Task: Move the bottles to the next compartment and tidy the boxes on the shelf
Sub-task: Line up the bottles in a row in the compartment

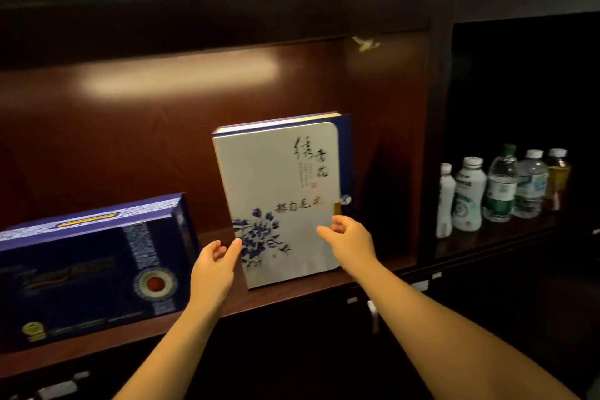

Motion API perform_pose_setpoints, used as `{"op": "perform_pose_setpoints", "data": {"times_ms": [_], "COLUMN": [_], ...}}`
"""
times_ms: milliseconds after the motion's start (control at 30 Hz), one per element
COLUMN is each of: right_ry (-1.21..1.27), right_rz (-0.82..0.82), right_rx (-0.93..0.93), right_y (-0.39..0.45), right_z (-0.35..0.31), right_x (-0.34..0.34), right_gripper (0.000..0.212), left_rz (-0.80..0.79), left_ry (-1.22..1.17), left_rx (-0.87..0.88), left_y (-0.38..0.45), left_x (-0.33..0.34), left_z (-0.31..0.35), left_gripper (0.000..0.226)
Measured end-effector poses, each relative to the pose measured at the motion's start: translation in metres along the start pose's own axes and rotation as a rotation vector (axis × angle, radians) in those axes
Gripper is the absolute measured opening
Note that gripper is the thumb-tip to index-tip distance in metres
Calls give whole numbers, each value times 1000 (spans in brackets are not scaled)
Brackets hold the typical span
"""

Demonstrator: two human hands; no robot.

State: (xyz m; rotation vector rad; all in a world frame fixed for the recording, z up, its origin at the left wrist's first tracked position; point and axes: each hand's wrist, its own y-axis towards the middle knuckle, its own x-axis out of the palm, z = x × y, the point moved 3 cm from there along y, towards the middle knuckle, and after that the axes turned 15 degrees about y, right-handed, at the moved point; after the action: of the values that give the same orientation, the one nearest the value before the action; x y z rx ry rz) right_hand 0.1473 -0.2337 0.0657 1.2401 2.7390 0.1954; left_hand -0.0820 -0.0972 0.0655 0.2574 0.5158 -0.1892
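A white box (279, 191) with blue flowers and black calligraphy stands upright, slightly tilted, in the middle of the lit wooden shelf (311, 286). My left hand (212, 266) is open just beside its lower left edge, fingertips almost on it. My right hand (349, 242) is open in front of its lower right part, fingers spread, holding nothing. A dark blue box (87, 269) with a red round emblem stands at the left of the same shelf. Several bottles (500, 190) stand in a row in the dark compartment to the right.
A dark vertical divider (436, 140) separates the lit compartment from the bottles' compartment. Cabinet doors with a metal handle (373, 315) lie below the shelf. The shelf board above (227, 19) overhangs the boxes.
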Motion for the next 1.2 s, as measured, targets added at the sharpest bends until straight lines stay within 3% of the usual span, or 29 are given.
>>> {"op": "perform_pose_setpoints", "data": {"times_ms": [533, 733, 867, 1000, 1200], "right_ry": [-61, -60, -83, -116, -174], "right_rz": [324, 386, 318, 236, 141], "right_rx": [54, 47, 38, 40, 3], "right_y": [25, 73, 137, 181, 222], "right_z": [15, 50, 80, 100, 143], "right_x": [-248, -323, -365, -380, -369], "right_gripper": [62, 60, 62, 66, 88], "left_rz": [-410, -464, -386, -243, -46], "left_ry": [-126, -144, -145, -89, 132], "left_rx": [263, 296, 236, 174, -13], "left_y": [-86, -112, -108, -95, -73], "left_x": [233, 335, 407, 450, 506], "left_z": [149, 203, 233, 243, 233], "left_gripper": [67, 69, 72, 52, 85]}}
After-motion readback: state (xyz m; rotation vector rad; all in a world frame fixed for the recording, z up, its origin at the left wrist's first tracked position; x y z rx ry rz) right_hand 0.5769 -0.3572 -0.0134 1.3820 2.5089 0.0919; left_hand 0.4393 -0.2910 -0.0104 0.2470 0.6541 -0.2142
